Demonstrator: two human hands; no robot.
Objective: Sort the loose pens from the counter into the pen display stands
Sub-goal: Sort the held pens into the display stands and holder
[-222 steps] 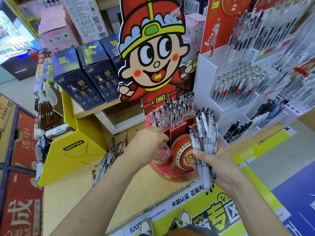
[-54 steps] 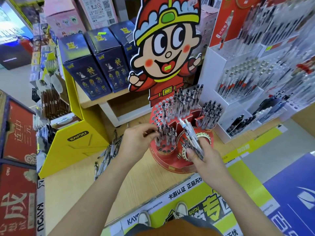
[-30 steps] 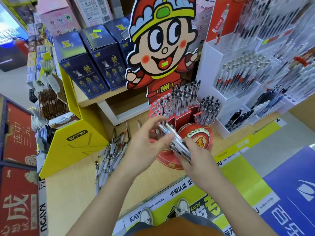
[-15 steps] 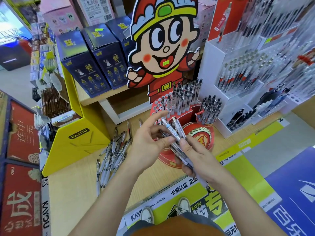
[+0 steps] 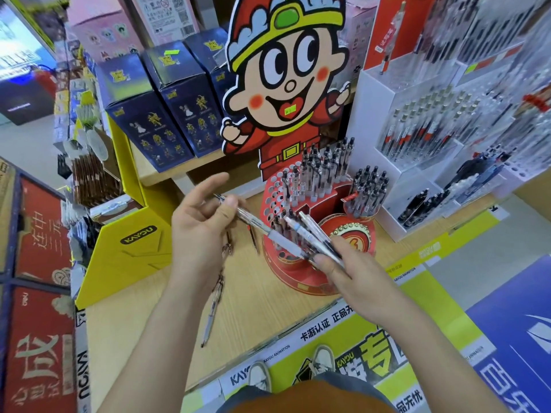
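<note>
Grips a small bundle of clear pens [image 5: 311,231] in the right hand [image 5: 351,272], fingers curled round the lower barrels, just in front of the red pen display stand [image 5: 298,281] and over its lower tier. Fans the free ends up and leftward, probably to keep the barrels separate and easy to pick. Pinches 1 pen [image 5: 256,222] of that bundle near its far end between thumb and bent fingers of the left hand [image 5: 199,231], index finger stretched out free, just left of the stand. Looks like drawing that 1 pen out for a hole, with the supply held close to the stand to shorten each trip. Shows many open holes on the stand's left flank, with upper tier and right cup packed with upright pens. Leaves more loose pens [image 5: 212,311] flat on the wooden counter [image 5: 262,311], left of the stand, partly hidden under the left wrist; count not readable. Places a cartoon cut-out [image 5: 286,84] directly behind the stand and a white pen rack [image 5: 417,144] to its right. Calls next, by judgement, for turning the pen upright and aiming carefully among crowded neighbours.
</note>
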